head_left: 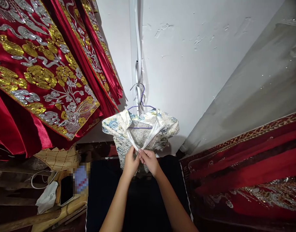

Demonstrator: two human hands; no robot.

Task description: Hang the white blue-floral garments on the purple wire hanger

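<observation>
A short-sleeved floral shirt (119, 124), cream with blue and yellow flowers, hangs in front of me on a thin purple hanger (148, 106). Its collar is spread and the neckline forms a V. At the bottom of that V, my left hand (131, 161) pinches the front edge between thumb and fingers. Right beside it, my right hand (148, 159) grips the opposite edge, the fingertips of both hands meeting. Whether a button sits between them is hidden by the fingers. Below the hands, the shirt's lower part is mostly covered by my arms.
A white strap (138, 42) runs down the white wall (186, 48) to the hanger. Red embroidered garments (41, 74) hang at the left. More red sequined fabric (246, 170) lies under clear plastic at the right. A phone (67, 190) rests on a wooden seat at lower left.
</observation>
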